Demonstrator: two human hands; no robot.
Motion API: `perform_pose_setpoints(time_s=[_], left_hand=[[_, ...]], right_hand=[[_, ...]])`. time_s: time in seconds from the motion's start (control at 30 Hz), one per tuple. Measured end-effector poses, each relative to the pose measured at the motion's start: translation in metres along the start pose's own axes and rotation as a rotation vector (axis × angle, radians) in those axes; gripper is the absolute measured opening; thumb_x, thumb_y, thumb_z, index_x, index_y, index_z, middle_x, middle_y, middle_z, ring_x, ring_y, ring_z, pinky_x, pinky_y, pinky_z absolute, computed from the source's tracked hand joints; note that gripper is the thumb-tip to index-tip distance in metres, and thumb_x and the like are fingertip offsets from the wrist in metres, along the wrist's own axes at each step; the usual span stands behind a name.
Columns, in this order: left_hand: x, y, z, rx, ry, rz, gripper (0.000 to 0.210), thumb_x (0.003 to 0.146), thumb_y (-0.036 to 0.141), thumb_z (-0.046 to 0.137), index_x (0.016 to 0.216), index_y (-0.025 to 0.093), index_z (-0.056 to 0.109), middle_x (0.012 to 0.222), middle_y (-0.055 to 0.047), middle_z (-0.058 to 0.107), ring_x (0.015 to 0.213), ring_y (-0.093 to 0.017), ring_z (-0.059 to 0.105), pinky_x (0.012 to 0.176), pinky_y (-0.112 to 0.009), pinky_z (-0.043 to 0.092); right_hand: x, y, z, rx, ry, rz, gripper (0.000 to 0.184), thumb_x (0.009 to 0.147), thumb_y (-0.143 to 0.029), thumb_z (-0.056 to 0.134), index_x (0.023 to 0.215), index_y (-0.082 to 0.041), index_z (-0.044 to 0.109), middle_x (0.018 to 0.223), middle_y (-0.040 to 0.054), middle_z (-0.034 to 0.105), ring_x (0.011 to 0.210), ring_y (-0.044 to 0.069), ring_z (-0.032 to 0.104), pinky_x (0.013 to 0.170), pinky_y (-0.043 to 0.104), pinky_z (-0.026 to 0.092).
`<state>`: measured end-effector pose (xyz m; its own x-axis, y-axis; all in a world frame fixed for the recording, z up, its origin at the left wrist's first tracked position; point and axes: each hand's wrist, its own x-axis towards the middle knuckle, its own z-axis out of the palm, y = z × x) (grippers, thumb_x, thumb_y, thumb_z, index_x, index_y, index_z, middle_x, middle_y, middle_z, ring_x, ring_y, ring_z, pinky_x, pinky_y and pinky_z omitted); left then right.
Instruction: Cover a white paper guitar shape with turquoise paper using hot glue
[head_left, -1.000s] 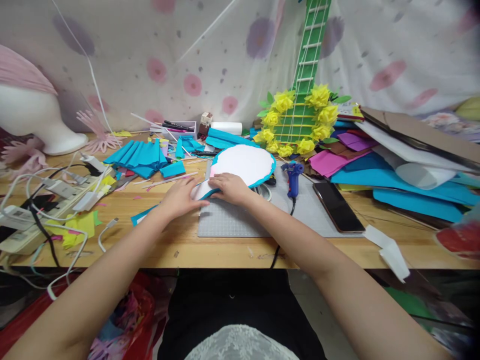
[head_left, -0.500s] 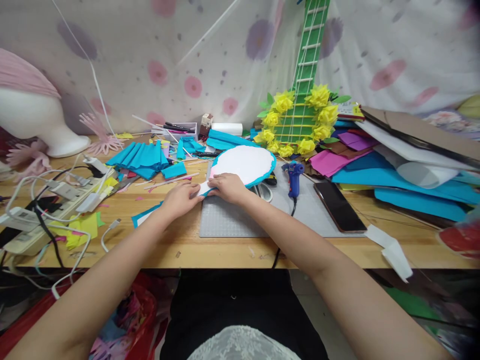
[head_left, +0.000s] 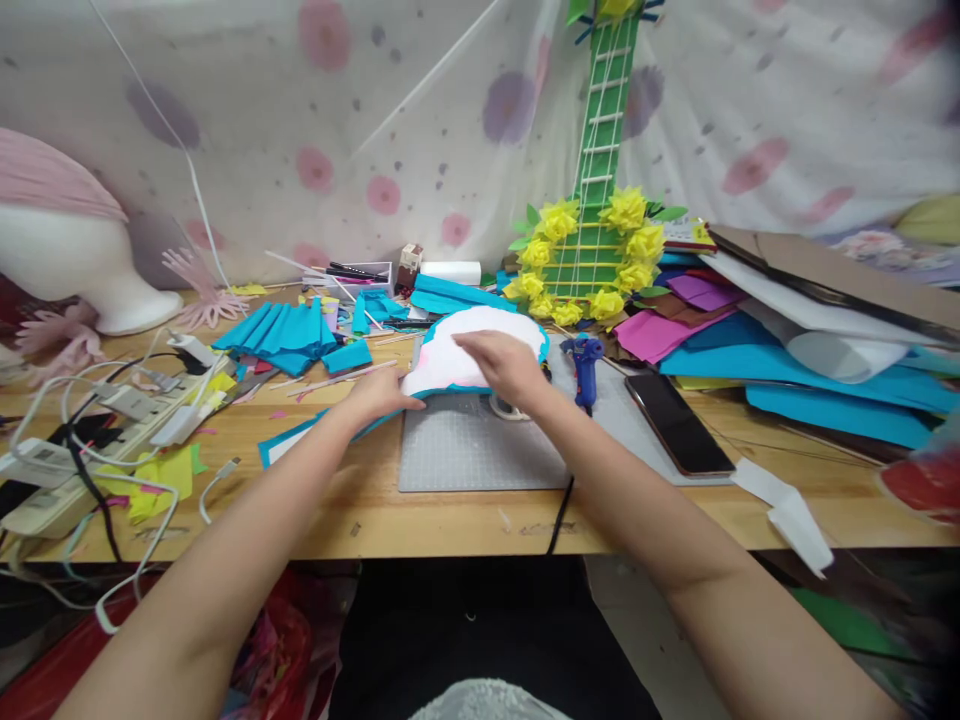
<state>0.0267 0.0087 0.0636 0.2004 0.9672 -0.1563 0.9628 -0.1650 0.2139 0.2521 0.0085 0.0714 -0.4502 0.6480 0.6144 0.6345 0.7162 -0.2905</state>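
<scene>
A white board cutout [head_left: 450, 365] with a round body, a long neck running left and blue crepe paper along its edge lies partly over the grey cutting mat [head_left: 480, 460]. My left hand [head_left: 379, 390] grips it where the neck meets the body, thumb at the near edge. Over the right part of the body is my right hand [head_left: 506, 365], fingers stretched out and nothing held; whether it touches the surface I cannot tell. A roll of tape [head_left: 508, 410] is partly hidden under the board and right hand. A blue glue gun [head_left: 585, 370] stands to the right.
A black phone [head_left: 679, 425] lies on the mat's right side. Behind stands a green paper guitar [head_left: 600, 240] with yellow flowers. Coloured paper sheets [head_left: 810, 370] are stacked at right. A power strip [head_left: 120, 430] with cables is at left, pleated blue crepe paper [head_left: 281, 340] beyond it.
My right hand has lifted from the neck and moved right over the round body. My left hand stays at the neck joint, its grip shifted to the edge. The view has tilted slightly up.
</scene>
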Motion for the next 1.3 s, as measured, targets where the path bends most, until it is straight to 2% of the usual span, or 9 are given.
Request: perform_pose_setpoints(time_s=[0.2, 0.27, 0.4, 0.6, 0.77, 0.9, 1.03, 1.17, 1.3], left_hand=[[-0.018, -0.006, -0.042, -0.2, 0.155, -0.105, 0.05, 0.059, 0.052, 0.068, 0.098, 0.022, 0.071, 0.082, -0.001, 0.07, 0.079, -0.023, 0.062, 0.063, -0.027, 0.042], [-0.026, -0.011, -0.056, -0.31, 0.289, -0.157, 0.043, 0.064, 0.042, 0.066, 0.1, 0.018, 0.071, 0.086, -0.003, 0.071, 0.08, -0.021, 0.062, 0.065, -0.027, 0.044], [-0.034, -0.021, -0.062, -0.28, 0.418, -0.234, 0.044, 0.067, 0.037, 0.065, 0.107, 0.02, 0.068, 0.092, -0.003, 0.071, 0.078, -0.02, 0.063, 0.069, -0.028, 0.047], [-0.018, -0.025, -0.033, -0.217, 0.248, -0.328, 0.054, 0.07, 0.056, 0.06, 0.104, 0.015, 0.064, 0.103, -0.009, 0.069, 0.087, -0.023, 0.064, 0.07, -0.029, 0.047], [-0.01, -0.022, -0.014, -0.153, 0.164, -0.321, 0.052, 0.073, 0.054, 0.057, 0.107, 0.015, 0.059, 0.112, -0.01, 0.066, 0.097, -0.025, 0.063, 0.076, -0.03, 0.046], [-0.015, -0.01, -0.008, 0.022, 0.109, -0.361, 0.066, 0.07, 0.058, 0.058, 0.117, 0.012, 0.053, 0.119, -0.018, 0.061, 0.107, -0.033, 0.059, 0.081, -0.037, 0.047], [-0.02, 0.008, -0.01, 0.114, 0.039, -0.378, 0.067, 0.071, 0.054, 0.057, 0.121, 0.009, 0.053, 0.118, -0.022, 0.061, 0.107, -0.035, 0.059, 0.081, -0.038, 0.048], [-0.02, 0.016, -0.015, 0.116, -0.002, -0.344, 0.064, 0.067, 0.046, 0.059, 0.122, 0.013, 0.055, 0.119, -0.018, 0.062, 0.105, -0.035, 0.06, 0.079, -0.037, 0.049], [-0.014, 0.0, -0.014, 0.012, -0.017, -0.296, 0.04, 0.062, 0.043, 0.064, 0.091, 0.015, 0.067, 0.096, -0.014, 0.07, 0.086, -0.03, 0.065, 0.069, -0.033, 0.049]], right_hand=[[-0.035, 0.041, -0.077, 0.025, 0.777, 0.214, 0.027, 0.094, -0.035, 0.044, 0.098, -0.019, 0.065, 0.089, 0.0039, 0.07, 0.091, 0.019, 0.064, 0.085, 0.039, 0.047], [-0.05, 0.062, -0.085, -0.011, 0.904, 0.313, 0.029, 0.092, -0.039, 0.046, 0.095, -0.018, 0.065, 0.087, 0.0052, 0.068, 0.086, 0.019, 0.063, 0.084, 0.04, 0.047], [-0.08, 0.1, -0.071, -0.054, 0.709, 0.568, 0.038, 0.088, -0.047, 0.046, 0.088, -0.014, 0.064, 0.084, 0.0115, 0.067, 0.076, 0.019, 0.06, 0.073, 0.033, 0.047], [-0.095, 0.111, -0.047, -0.108, 0.375, 0.844, 0.054, 0.081, -0.062, 0.044, 0.104, -0.015, 0.059, 0.103, 0.0124, 0.063, 0.09, 0.022, 0.059, 0.083, 0.038, 0.044], [-0.093, 0.099, -0.038, -0.108, 0.154, 0.959, 0.062, 0.073, -0.065, 0.053, 0.108, -0.014, 0.056, 0.107, 0.0157, 0.062, 0.099, 0.027, 0.058, 0.085, 0.04, 0.042], [-0.094, 0.097, -0.033, -0.138, 0.064, 1.052, 0.064, 0.068, -0.05, 0.067, 0.116, -0.011, 0.052, 0.113, 0.0184, 0.062, 0.106, 0.03, 0.057, 0.087, 0.038, 0.043], [-0.094, 0.097, -0.034, -0.168, -0.043, 1.108, 0.045, 0.078, -0.043, 0.057, 0.11, -0.012, 0.058, 0.107, 0.0181, 0.065, 0.101, 0.03, 0.061, 0.084, 0.038, 0.045], [-0.095, 0.095, -0.035, -0.152, -0.053, 1.111, 0.04, 0.082, -0.043, 0.052, 0.108, -0.014, 0.061, 0.104, 0.0169, 0.067, 0.099, 0.03, 0.063, 0.08, 0.035, 0.046], [-0.1, 0.101, -0.03, -0.101, 0.031, 1.094, 0.04, 0.08, -0.045, 0.053, 0.105, -0.014, 0.062, 0.101, 0.0162, 0.068, 0.096, 0.029, 0.063, 0.078, 0.035, 0.046]])
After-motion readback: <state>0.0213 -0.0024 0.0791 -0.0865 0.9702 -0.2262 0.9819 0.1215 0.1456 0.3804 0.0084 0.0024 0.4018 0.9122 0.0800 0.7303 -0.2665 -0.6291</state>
